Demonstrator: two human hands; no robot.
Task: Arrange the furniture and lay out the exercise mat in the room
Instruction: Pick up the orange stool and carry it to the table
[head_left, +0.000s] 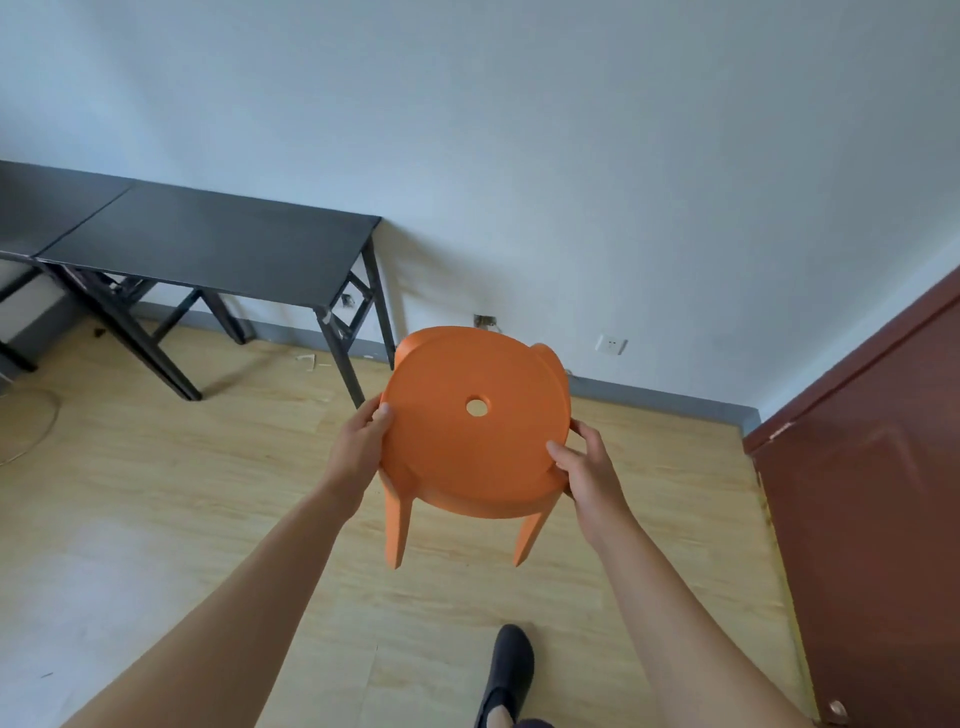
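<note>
Two black folding tables (208, 249) are standing end to end along the far edge of the wood-look floor (156, 519), a black-shoed foot (511, 670) resting near its front edge.

Off-task, you see: wall socket (611, 344) on white wall, beyond your right hand (587, 470) | brown door (872, 499) right of it | cable (31, 426) on floor, far left

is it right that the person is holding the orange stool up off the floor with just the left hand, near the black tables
Not quite. The head view shows both hands gripping the orange stool: the left hand on one side of the seat and the right hand on the other. The rest holds: its legs hang clear of the floor, near the black tables.
</note>
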